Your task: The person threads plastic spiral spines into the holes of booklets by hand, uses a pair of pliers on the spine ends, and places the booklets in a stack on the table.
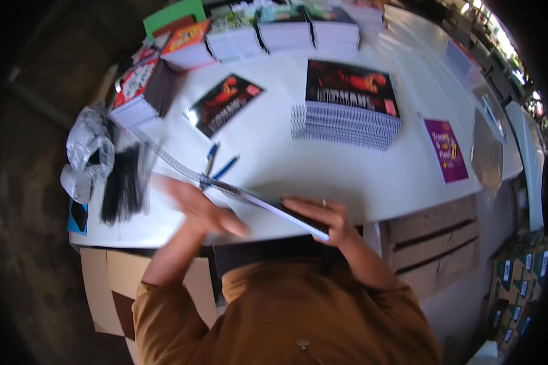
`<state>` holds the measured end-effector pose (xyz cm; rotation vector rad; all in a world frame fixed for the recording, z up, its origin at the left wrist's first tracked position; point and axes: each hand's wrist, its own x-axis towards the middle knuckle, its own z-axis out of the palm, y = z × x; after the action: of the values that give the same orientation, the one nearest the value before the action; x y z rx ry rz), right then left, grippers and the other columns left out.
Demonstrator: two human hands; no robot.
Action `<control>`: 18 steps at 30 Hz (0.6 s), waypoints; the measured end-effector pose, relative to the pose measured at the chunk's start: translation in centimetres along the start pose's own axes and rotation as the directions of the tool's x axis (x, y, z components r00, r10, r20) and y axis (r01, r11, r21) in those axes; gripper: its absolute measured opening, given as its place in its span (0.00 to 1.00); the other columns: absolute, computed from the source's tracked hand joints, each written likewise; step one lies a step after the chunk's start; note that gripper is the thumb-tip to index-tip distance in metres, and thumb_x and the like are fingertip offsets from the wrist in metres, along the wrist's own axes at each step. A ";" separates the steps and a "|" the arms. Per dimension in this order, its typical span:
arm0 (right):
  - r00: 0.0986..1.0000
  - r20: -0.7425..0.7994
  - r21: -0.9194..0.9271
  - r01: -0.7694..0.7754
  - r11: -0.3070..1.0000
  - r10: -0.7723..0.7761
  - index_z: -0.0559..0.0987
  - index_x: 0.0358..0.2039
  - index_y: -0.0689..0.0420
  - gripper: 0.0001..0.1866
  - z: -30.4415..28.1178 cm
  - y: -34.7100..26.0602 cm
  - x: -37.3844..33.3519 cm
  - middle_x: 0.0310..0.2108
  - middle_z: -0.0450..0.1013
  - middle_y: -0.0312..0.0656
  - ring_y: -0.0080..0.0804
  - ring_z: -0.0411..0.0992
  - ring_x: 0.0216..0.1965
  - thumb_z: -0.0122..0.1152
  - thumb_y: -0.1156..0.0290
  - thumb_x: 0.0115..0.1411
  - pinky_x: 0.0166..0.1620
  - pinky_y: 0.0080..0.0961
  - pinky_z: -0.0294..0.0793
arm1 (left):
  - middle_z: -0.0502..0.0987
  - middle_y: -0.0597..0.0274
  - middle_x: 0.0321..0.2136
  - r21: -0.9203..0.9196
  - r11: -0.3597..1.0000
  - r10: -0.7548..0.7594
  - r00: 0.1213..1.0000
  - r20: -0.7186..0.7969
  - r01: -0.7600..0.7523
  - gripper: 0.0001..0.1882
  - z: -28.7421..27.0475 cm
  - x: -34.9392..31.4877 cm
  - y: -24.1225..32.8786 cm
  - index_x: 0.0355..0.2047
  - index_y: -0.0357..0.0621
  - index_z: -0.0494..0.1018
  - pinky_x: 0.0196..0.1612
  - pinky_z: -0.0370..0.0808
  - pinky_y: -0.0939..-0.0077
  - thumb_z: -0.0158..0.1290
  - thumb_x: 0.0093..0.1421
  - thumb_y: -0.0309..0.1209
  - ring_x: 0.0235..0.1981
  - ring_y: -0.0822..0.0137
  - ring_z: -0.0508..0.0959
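Over the near edge of the tabletop (268, 149), my right hand (324, 219) is gripping one end of a notebook (280, 213), my blurry left hand (196, 208) is spread, seemingly empty, and with that coil (170, 159) poking way out, this one looks unfinished beside the stack of coiled books (352, 125).

Purple bklt (446, 152) nr R edge of table (268, 121); plastic bag (90, 143) at L edge; cardboard (126, 271) below near-L corner.
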<state>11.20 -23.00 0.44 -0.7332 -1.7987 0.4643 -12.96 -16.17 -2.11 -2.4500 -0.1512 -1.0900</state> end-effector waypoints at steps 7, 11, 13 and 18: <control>0.997 -0.050 -0.039 0.051 0.998 -0.053 0.76 0.43 0.60 0.19 -0.1 0.2 0.3 0.42 0.73 0.47 0.39 0.74 0.40 0.60 0.79 0.47 0.43 0.30 0.73 | 0.60 0.31 0.47 -0.018 0.993 -0.107 0.976 0.191 0.113 0.51 -0.1 2.6 1.5 0.56 0.26 0.49 0.53 0.58 0.45 0.42 0.51 0.64 0.48 0.37 0.61; 1.000 -0.010 0.072 0.012 0.997 -0.011 0.76 0.43 0.60 0.19 1.6 0.2 -0.3 0.42 0.73 0.46 0.38 0.73 0.42 0.60 0.80 0.47 0.44 0.31 0.73 | 0.54 0.30 0.51 0.389 0.912 -0.075 0.985 -0.156 0.131 0.53 -0.9 5.0 -1.5 0.60 0.29 0.41 0.57 0.52 0.43 0.41 0.51 0.64 0.55 0.36 0.54; 0.997 -0.059 -0.026 0.053 0.998 -0.054 0.75 0.44 0.60 0.20 1.5 -0.3 0.3 0.43 0.73 0.45 0.39 0.73 0.42 0.60 0.80 0.47 0.45 0.31 0.73 | 0.44 0.30 0.57 0.048 0.949 -0.310 0.950 -0.032 0.312 0.53 0.9 2.2 0.1 0.60 0.32 0.41 0.57 0.42 0.37 0.43 0.51 0.64 0.59 0.35 0.47; 0.997 -0.070 -0.089 0.011 0.996 -0.017 0.75 0.45 0.58 0.21 1.2 0.5 -0.4 0.42 0.73 0.44 0.37 0.73 0.43 0.61 0.78 0.47 0.44 0.31 0.73 | 0.41 0.41 0.61 0.037 0.995 0.098 0.995 -0.026 -0.097 0.51 0.6 4.2 0.3 0.59 0.31 0.46 0.59 0.31 0.39 0.42 0.51 0.64 0.62 0.43 0.44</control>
<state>10.29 -22.83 -0.51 -0.7882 -1.7664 0.3467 -9.61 -16.46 0.50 -2.3825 -0.0418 -1.0698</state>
